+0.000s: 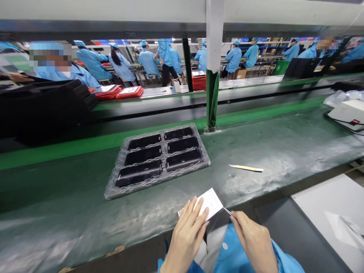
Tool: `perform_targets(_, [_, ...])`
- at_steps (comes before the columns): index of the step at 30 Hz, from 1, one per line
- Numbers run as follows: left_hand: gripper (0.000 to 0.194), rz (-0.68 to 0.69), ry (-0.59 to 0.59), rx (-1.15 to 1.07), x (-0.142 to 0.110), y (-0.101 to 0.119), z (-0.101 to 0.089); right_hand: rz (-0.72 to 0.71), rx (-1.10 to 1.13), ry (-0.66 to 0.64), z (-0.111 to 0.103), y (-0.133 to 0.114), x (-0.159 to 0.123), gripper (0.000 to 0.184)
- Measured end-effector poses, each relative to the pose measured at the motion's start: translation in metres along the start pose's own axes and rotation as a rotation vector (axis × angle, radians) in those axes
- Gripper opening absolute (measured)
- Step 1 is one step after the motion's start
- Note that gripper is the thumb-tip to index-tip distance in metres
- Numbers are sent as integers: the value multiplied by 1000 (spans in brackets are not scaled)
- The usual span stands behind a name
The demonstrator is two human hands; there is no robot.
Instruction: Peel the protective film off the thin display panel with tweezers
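Near the table's front edge lies a white-faced, phone-sized flat piece [212,203] with faint print on it. My left hand [186,231] holds it, fingers laid across its top and left part, which hides much of it. In my right hand [253,237] is a pair of thin metal tweezers [228,211], pinched between thumb and fingers. Their tip touches or nearly touches the piece's right corner. Beyond my hands, a clear plastic tray [163,176] carries several black phones [183,145] in two columns. A knife with a pale yellow handle [248,168] lies to the right.
A post [213,76] rises from the green table [273,132] behind the tray. Black trays [42,110] stand at the left, beside red stacks [130,92]. A white box with a cable [348,113] sits far right. Co-workers in blue work beyond the line.
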State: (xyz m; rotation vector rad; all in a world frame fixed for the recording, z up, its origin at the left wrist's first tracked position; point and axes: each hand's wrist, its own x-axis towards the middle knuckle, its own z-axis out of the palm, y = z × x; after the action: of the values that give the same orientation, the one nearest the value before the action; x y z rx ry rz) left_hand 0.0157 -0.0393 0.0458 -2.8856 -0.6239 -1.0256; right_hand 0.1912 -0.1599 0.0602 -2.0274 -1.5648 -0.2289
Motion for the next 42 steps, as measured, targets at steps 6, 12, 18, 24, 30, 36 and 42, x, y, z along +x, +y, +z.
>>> perform_targets(6, [31, 0, -6, 7, -2, 0, 2, 64, 105, -70, 5, 4, -5, 47])
perform_targets(12, [32, 11, -3, 14, -2, 0, 2, 384, 508, -292, 6, 12, 3, 39])
perform_targets(18, [32, 7, 2, 5, -2, -1, 4, 772, 1068, -496, 9, 14, 15, 48])
perform_targets(24, [32, -2, 10, -16, -3, -2, 5, 787, 1161, -559, 13, 9, 14, 55])
perform_targets(30, [33, -15, 0, -36, -4, -3, 5, 474, 677, -285, 4, 12, 2, 35])
perform_targets(36, [33, -16, -1, -25, -4, -2, 5, 209, 286, -77, 8, 11, -8, 39])
perform_targets(42, [32, -9, -4, -15, -3, -1, 4, 101, 167, -56, 6, 7, -3, 43])
